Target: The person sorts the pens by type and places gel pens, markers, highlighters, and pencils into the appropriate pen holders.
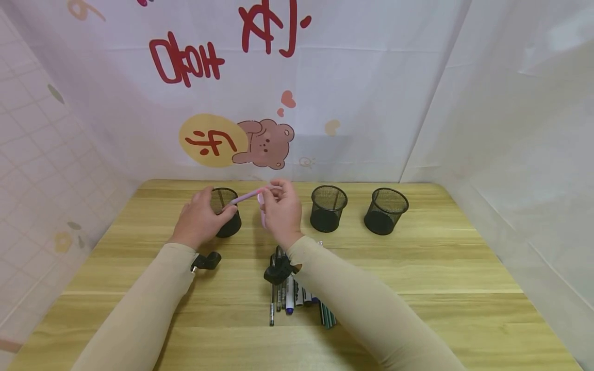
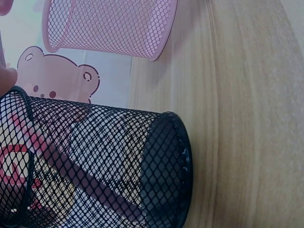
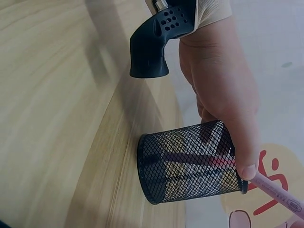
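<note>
So the backdrop here is pretty cute: a white sheet (image 1: 371,77) with a cartoon bear (image 1: 270,144) printed on it, arms up against a yellow disc (image 1: 213,123) that has a red character (image 1: 215,143) on it. Bigger red lettering (image 1: 269,28) sits above, plus two coral hearts (image 1: 288,99) over the bear's head and a pale peach heart (image 1: 332,127) off to the side. The left panel (image 1: 28,134) has a faint grid, a green leaf (image 1: 55,93) and an orangey flower (image 1: 62,242) lower down; the right panel (image 1: 515,113) is mostly plain and kinda wrinkled. The bench (image 1: 417,293) is light, yellowish wood grain, rounded at the far corners.
</note>
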Motion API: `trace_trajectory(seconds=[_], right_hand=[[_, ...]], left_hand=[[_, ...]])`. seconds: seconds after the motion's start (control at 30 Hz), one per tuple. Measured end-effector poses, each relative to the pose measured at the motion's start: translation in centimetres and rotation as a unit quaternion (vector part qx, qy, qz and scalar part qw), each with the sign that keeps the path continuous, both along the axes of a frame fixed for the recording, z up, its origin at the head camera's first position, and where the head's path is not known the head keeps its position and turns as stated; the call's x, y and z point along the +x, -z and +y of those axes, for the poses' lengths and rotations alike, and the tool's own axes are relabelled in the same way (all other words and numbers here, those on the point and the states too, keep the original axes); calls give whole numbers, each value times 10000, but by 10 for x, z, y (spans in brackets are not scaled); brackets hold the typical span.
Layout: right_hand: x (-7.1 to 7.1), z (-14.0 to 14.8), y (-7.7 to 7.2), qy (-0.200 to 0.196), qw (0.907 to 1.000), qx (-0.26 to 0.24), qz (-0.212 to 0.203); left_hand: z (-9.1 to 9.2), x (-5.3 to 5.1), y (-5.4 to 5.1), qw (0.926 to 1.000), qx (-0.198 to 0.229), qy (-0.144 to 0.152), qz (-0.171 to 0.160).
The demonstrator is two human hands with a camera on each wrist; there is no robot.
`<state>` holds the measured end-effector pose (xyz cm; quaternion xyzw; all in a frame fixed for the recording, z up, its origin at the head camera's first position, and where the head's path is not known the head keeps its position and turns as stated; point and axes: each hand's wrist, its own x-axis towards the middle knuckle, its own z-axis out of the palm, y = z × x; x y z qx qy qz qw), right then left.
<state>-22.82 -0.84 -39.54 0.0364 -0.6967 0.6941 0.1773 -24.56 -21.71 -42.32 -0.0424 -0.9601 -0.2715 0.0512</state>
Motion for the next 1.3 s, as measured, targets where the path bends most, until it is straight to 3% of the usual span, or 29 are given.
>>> trace_trajectory(seconds=[0.53, 0.83, 1.3], right_hand=[[4, -1, 3, 9, 9987, 501, 10], [4, -2, 5, 219, 9928, 1158, 197], [6, -4, 6, 108, 9875, 1550, 276]], left_hand=[[1, 0, -1, 10000, -4, 23, 52], [2, 0, -2, 10000, 14, 4, 41], [0, 0, 1, 10000, -43, -18, 55]])
